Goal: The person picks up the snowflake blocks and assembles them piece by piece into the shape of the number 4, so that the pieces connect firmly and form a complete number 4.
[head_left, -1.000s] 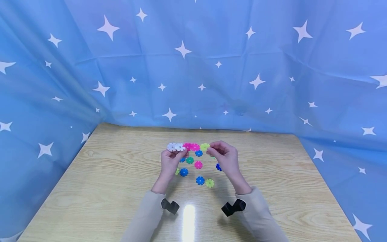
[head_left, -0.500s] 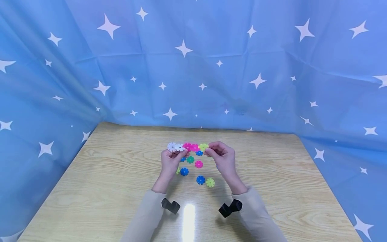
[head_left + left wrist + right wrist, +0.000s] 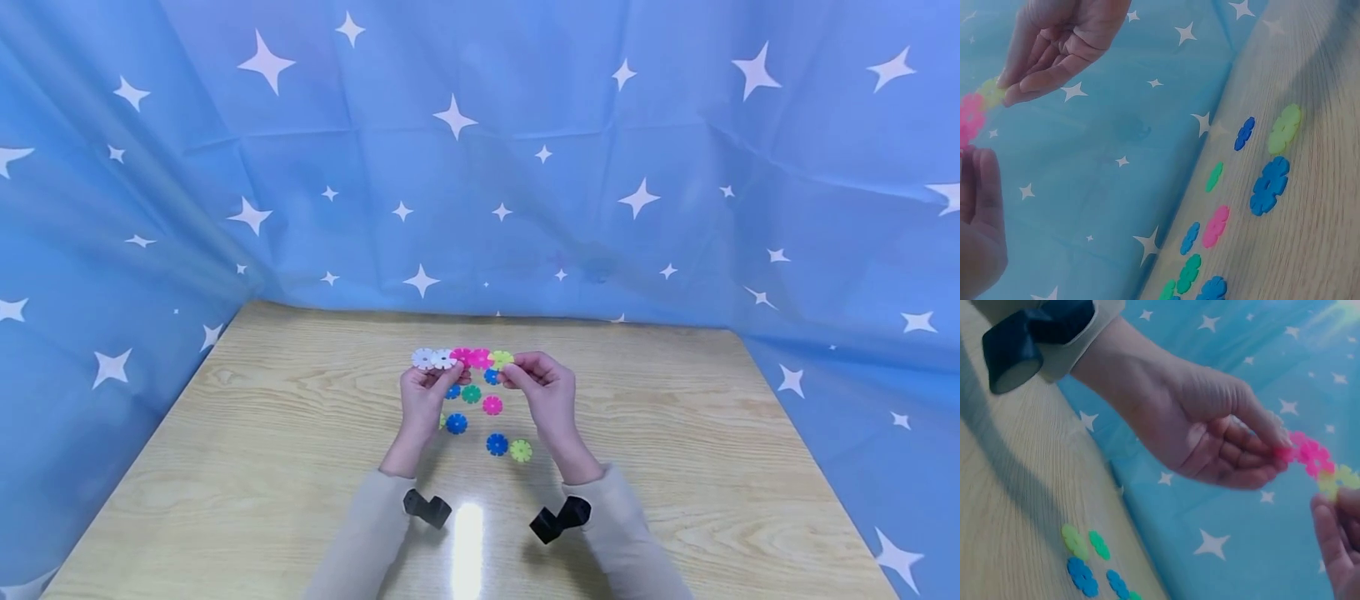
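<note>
Blue cloth (image 3: 525, 100) printed with white four-pointed stars is hanging beyond the grip, and a pale wood-grained table (image 3: 262, 467) is spreading beneath it. The left hand (image 3: 426, 408) is pinching a raised row of flat, notched snowflake discs between thumb and fingers, where two white discs (image 3: 432, 359) are meeting two pink discs (image 3: 471, 358). The right hand (image 3: 551, 404) is pinching a yellow-green disc (image 3: 499, 359) at the row's right end, its edge overlapping the neighbouring pink. Below the grip, loose blue discs (image 3: 497, 444) are lying among green, pink and yellow-green ones.
</note>
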A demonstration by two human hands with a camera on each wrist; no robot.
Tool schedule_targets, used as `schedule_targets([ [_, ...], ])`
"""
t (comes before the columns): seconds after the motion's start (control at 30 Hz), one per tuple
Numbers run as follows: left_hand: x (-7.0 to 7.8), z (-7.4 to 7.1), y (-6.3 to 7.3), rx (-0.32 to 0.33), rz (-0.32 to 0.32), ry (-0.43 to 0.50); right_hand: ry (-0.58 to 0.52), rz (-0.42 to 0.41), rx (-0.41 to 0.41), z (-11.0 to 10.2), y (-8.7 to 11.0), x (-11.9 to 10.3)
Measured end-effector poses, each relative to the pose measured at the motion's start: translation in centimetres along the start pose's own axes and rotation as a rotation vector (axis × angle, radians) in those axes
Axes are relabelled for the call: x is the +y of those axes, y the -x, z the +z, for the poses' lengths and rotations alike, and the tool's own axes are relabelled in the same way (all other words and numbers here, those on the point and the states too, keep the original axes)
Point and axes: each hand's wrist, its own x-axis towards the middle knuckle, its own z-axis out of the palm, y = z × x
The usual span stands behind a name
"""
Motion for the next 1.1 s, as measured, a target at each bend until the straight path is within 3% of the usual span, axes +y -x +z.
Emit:
schedule_targets([
  [0.17,-0.3,0.2,0.0,-0.024,-0.100,-0.020,-0.023,0.007,0.057,0.4,0.0,0.1],
  [0.3,-0.4,0.7,-0.1,-0.042,-0.129,-0.041,-0.053,0.003,0.106,0.8,0.1,0.2],
  [0.6,-0.7,1.5,0.0,-0.020,-0.112,0.029,-0.061,-0.033,0.130,2.0,0.4,0.4],
  [0.87,-0.7,1.2,0.0,0.028,-0.086,0.049,-0.062,0.041,0.110,2.5,0.7,1.0],
  [1.0,-0.4,0.8,0.1,0.055,-0.112,0.023,0.032,0.082,0.043,1.8,0.8,1.2],
  [1.1,-0.2,0.3,0.0,0.075,-0.134,-0.002,0.166,0.128,-0.012,0.6,0.8,1.5],
])
